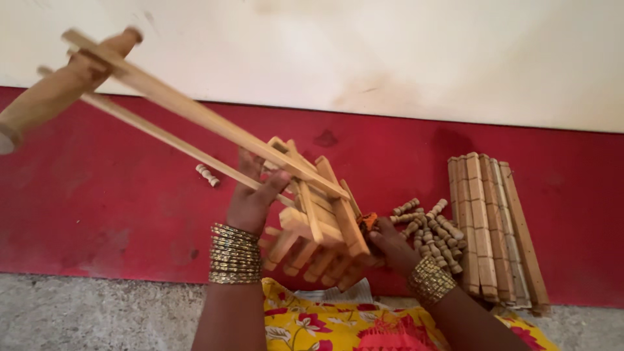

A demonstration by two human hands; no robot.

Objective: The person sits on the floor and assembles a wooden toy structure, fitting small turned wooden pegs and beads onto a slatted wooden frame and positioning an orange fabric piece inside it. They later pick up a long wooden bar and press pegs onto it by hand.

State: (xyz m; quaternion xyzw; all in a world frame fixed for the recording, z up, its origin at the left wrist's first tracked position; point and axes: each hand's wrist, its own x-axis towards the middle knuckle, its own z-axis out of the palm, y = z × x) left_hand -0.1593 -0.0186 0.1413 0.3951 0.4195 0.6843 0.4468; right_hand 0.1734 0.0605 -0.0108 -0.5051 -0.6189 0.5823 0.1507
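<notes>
Both hands grip a wooden slat frame (318, 208) above the red floor (97, 188): left hand (250, 201) on its left side, right hand (390, 244) mostly hidden beneath. The frame's handle end blurs far left.

Left hand (250, 201): bare, with a tall stack of thin gold metal bangles (234, 253); right hand (390, 244): a shorter gold bangle stack (431, 279); yellow floral-print cloth garment (312, 322) with red flowers.

No packages, labels, signs, screens.
</notes>
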